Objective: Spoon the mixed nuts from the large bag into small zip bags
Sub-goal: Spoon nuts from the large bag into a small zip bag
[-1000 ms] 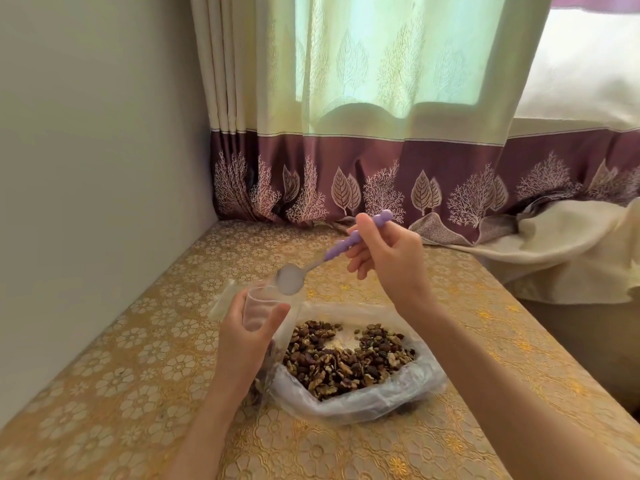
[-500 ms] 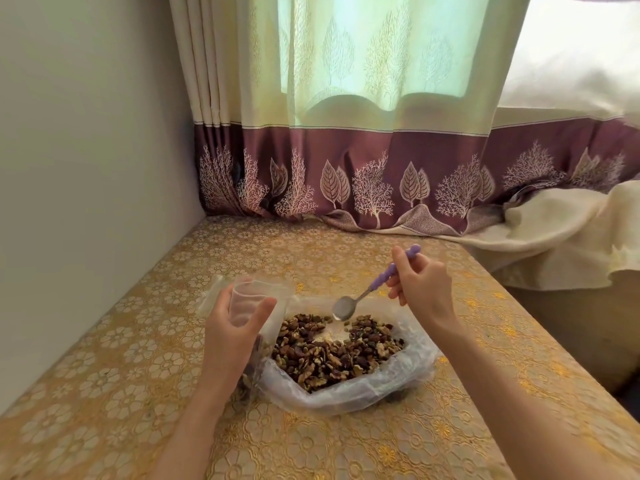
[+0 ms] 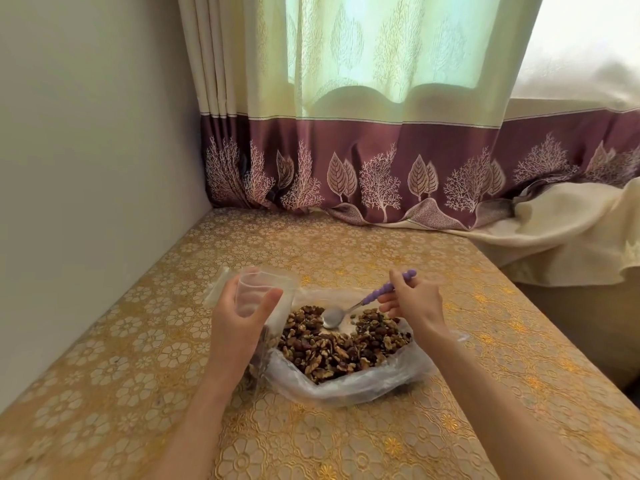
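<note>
The left hand (image 3: 239,320) is gripping the small zip bag (image 3: 258,289) open; the right hand (image 3: 414,301) is pinching the purple-handled spoon (image 3: 349,308) over the mixed nuts (image 3: 332,348); an overfull scoop could be spilling onto the tablecloth (image 3: 138,341).

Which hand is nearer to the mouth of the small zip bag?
Left. The left hand grips the small zip bag just below its mouth; the right hand holds the spoon over the large bag.

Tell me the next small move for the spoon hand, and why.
Probably push the spoon sideways into the nuts to load it. The right hand holds its bowl empty over a bare patch of the large bag, while the left hand holds the small zip bag open beside it.
</note>
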Motion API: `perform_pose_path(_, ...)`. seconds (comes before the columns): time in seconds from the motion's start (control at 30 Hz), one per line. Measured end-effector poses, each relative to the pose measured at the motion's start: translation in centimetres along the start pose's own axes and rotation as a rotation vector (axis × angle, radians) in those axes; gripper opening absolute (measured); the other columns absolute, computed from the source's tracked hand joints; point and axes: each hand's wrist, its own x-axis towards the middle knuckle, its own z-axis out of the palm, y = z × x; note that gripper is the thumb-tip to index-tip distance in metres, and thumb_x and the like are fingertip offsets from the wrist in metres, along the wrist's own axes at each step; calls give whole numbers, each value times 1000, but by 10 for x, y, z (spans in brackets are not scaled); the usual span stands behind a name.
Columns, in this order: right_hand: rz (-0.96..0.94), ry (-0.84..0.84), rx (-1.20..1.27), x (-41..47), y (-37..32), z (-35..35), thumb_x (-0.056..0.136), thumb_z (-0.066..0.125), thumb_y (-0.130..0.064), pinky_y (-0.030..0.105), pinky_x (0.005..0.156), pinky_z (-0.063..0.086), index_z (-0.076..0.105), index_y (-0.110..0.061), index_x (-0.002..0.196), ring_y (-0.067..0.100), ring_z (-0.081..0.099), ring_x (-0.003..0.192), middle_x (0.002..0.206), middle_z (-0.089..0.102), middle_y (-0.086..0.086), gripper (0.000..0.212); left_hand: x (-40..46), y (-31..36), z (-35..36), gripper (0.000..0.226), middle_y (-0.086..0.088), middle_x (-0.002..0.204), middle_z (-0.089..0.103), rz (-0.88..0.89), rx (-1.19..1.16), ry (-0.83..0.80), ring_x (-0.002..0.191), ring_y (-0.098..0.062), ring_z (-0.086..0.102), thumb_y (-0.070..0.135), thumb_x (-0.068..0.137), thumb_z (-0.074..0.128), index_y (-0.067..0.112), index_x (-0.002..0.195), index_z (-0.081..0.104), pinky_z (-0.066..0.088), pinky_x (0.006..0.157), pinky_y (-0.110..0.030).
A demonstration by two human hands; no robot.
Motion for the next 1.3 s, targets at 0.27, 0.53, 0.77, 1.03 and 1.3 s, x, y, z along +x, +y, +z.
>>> perform_pose_path(0.27, 193, -218, 161, -13, -7, 13, 97, 51, -18, 15, 41, 45, 67, -7, 48, 10, 58, 42, 57, 69, 10, 53, -1, 1, 0, 73, 12, 96, 67, 5, -1, 0, 83, 5, 64, 78, 56, 59, 33, 114, 53, 52, 64, -14)
perform_pose_path(0.53, 212, -119, 201, -11, -6, -1, 98, 50, -20, 15, 40, 47, 69, -6, 49, 9, 60, 42, 57, 69, 10, 54, 0, 2, -1, 74, 9, 96, 68, 7, 5, -2, 83, 5, 64, 76, 56, 60, 30, 114, 55, 51, 65, -12)
perform_pose_path(0.77, 137, -76, 275, -6, -24, -11, 99, 49, -21, 15, 42, 46, 62, -1, 67, 8, 58, 42, 56, 69, 8, 40, -2, 1, 0, 69, 14, 90, 68, 4, 29, -23, 80, 3, 65, 72, 58, 62, 32, 113, 54, 56, 66, -22)
perform_pose_path(1.03, 15, -93, 365, -9, -64, -7, 99, 47, -21, 15, 40, 45, 60, -1, 71, 8, 57, 42, 53, 67, 5, 37, -1, -3, 0, 58, 12, 98, 66, 9, 77, -33, 83, 5, 63, 62, 67, 64, 31, 114, 54, 54, 70, -24)
perform_pose_path(1.3, -164, -260, 334, -29, -77, 22, 99, 47, -22, 17, 43, 46, 62, 1, 74, 10, 57, 46, 60, 70, 5, 38, 0, -5, 0, 54, 9, 98, 66, 3, 75, -30, 83, 6, 62, 56, 67, 65, 33, 115, 55, 52, 63, -18)
